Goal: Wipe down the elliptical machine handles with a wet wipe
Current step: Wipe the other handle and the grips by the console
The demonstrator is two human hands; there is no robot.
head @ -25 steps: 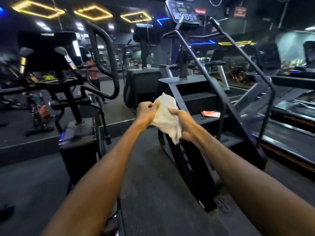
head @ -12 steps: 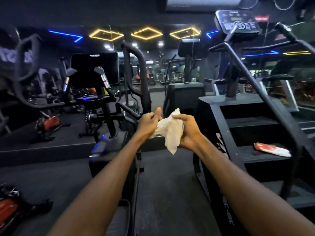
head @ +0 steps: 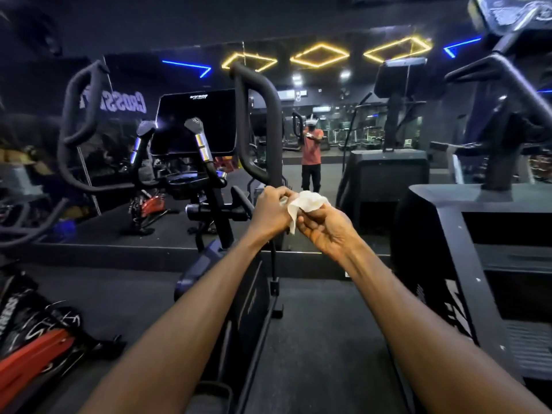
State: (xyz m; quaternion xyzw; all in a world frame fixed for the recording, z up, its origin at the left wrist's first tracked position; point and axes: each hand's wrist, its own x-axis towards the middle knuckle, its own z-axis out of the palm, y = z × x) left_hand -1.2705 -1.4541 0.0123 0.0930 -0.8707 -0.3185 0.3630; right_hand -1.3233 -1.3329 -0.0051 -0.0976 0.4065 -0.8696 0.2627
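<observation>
Fingers of both hands curl round a white wipe (head: 306,204), held in the air at chest height in front of the person. The left hand (head: 273,215) grips the wipe's left edge in a closed fist; the right hand (head: 324,228) pinches its lower right part between thumb and bent fingers, palm turned up. The wipe bunches between them, one corner hanging down. Just behind the left hand rises the elliptical's right handle (head: 258,121), a black loop, not touched. The left handle (head: 79,115) stands well apart to the left. Open floor (head: 322,339) runs between the elliptical and the stepper (head: 442,252) on the right.
</observation>
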